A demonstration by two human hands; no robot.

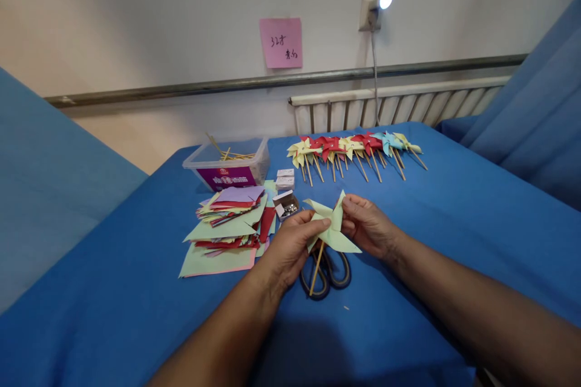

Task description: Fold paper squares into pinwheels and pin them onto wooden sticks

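Right now your left hand (290, 245) and right hand (367, 227) both pinch a pale green paper pinwheel (333, 227) between them, fingertips closed on its folded centre, its wooden stick (316, 269) hanging down below the grip. Directly under your hands lie black-handled scissors (327, 275) on the blue cloth (136, 302); just left of your left hand sits a stack of coloured paper (227, 224), and beyond the grip a row of finished pinwheels (354, 148)
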